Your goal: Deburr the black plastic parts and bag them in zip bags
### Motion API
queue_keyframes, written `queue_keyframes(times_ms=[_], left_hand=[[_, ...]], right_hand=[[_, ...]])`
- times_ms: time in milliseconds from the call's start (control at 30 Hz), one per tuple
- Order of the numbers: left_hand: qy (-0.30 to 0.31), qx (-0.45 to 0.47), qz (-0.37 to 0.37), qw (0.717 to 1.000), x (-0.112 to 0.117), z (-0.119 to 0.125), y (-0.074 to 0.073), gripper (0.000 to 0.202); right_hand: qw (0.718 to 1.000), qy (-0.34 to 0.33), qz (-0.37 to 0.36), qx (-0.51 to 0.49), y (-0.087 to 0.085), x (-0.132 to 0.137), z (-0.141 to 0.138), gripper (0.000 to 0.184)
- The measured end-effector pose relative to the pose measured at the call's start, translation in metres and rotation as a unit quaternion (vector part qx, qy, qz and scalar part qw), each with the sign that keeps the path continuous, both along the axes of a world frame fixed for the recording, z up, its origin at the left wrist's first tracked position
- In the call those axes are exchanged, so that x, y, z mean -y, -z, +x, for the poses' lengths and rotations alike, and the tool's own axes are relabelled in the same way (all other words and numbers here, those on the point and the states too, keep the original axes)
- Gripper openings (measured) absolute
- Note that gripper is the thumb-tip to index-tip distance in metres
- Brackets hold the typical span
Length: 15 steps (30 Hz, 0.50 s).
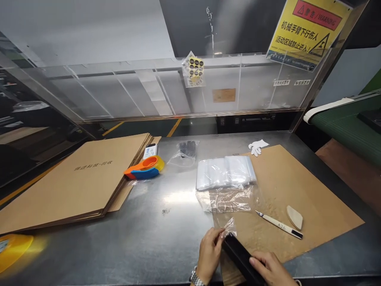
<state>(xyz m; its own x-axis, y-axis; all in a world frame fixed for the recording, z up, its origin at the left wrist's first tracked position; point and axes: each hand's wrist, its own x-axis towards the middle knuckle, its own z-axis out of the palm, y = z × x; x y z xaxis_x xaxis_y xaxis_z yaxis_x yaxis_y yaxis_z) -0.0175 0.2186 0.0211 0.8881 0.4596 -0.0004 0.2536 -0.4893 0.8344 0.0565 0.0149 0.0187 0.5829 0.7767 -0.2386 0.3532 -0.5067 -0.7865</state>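
A long black bar-shaped object (239,254) slants across the near edge of the table; its exact kind is not clear. My right hand (272,268) grips its lower part, thumb on top. At its upper end my left hand (210,252), wearing a metal watch, pinches a small clear plastic bag (230,225). Whether the bag covers the bar's end I cannot tell. Beyond both hands lies a stack of clear plastic bags (226,172). To the right, a craft knife (278,225) marked A26 and a cream-coloured rounded block (294,217) rest on a cardboard sheet (285,186).
Flat cardboard boxes (89,171) are stacked at left, beside an orange and blue tape dispenser (145,169). A yellow tape roll (14,252) sits at the near left. A white glove (258,147) lies at the back. A clear panel (166,95) stands behind; a green conveyor (351,123) runs at right.
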Motion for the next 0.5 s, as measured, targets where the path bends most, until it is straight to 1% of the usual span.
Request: queue_keyframes(times_ms=[67,133,167,233,300,367,433,500], left_hand=[[0.031,-0.005,-0.003,1.000,-0.001,-0.004,-0.001,0.025],[0.044,-0.001,0.023,0.999,0.001,-0.008,0.001,0.024],[0.047,0.005,0.051,0.998,0.004,-0.009,0.003,0.024],[0.044,0.033,0.138,0.989,0.012,-0.010,0.005,0.027],[0.039,0.076,0.239,0.967,0.021,-0.009,0.005,0.028],[0.052,0.113,0.319,0.939,0.031,-0.008,0.003,0.029],[0.086,0.128,0.365,0.918,0.038,-0.009,0.000,0.030],[0.117,0.129,0.382,0.908,0.042,-0.010,-0.004,0.030]], right_hand=[[0.999,0.031,-0.010,0.024,0.008,-0.002,0.000,0.050],[0.995,0.051,-0.034,0.075,0.013,-0.002,-0.003,0.047],[0.991,0.058,-0.046,0.109,0.013,-0.001,-0.006,0.044],[0.979,0.056,-0.057,0.189,0.013,-0.002,-0.011,0.038],[0.963,0.032,-0.043,0.263,0.012,-0.003,-0.017,0.034],[0.953,0.012,-0.014,0.303,0.010,-0.006,-0.019,0.031],[0.954,0.026,-0.001,0.299,0.006,-0.009,-0.018,0.034],[0.959,0.065,-0.015,0.275,0.000,-0.013,-0.015,0.037]])
